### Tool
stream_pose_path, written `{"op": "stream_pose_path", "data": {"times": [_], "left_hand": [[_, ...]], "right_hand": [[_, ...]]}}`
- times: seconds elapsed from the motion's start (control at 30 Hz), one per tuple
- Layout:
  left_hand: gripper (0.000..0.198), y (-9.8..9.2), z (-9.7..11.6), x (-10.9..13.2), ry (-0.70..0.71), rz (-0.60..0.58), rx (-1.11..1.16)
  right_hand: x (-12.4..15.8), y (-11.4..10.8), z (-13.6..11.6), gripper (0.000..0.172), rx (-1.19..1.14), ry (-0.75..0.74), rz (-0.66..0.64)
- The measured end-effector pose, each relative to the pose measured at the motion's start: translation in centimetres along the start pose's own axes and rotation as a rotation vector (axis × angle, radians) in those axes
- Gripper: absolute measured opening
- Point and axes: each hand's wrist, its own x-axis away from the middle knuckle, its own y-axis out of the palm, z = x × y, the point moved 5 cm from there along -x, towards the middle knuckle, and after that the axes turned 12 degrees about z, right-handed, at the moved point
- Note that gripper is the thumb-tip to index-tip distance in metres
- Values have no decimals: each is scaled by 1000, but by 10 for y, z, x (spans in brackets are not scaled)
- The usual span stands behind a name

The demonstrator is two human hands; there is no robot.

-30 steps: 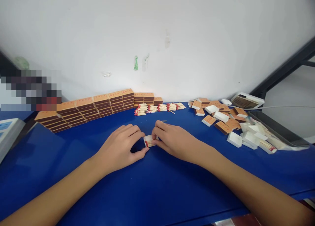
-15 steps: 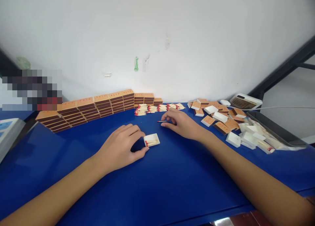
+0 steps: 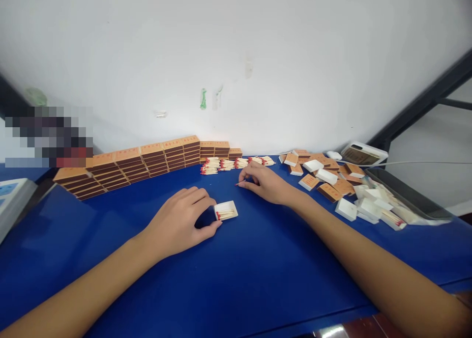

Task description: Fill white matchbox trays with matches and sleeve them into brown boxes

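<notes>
My left hand (image 3: 180, 222) rests on the blue table (image 3: 236, 279), its thumb and fingers pinching the left end of a small white matchbox tray (image 3: 226, 211) with a few red-tipped matches in it. Farther back, my right hand (image 3: 263, 182) has its fingers curled down over a single loose match (image 3: 240, 183) lying on the table; only the match's red tip shows. Just beyond that hand lies a row of loose matches (image 3: 236, 163).
Orange matchboxes (image 3: 143, 159) stand stacked in a long row along the white wall. A heap of orange sleeves and white trays (image 3: 342, 183) lies at the right, beside a phone (image 3: 363, 154), a cable and a dark tray (image 3: 409, 193). A grey device (image 3: 11, 200) sits far left.
My right hand left the tray, reached back to the loose match and closed its fingers over it. My left hand has stayed on the tray.
</notes>
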Motion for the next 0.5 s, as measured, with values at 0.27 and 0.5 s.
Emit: {"op": "stream_pose_path", "data": {"times": [0.27, 0.5], "left_hand": [[25, 0, 0, 3, -8, -3, 2], [24, 0, -1, 2, -10, -7, 3]], "right_hand": [[4, -18, 28, 16, 183, 189, 161], [4, -14, 41, 13, 358, 270, 240]]}}
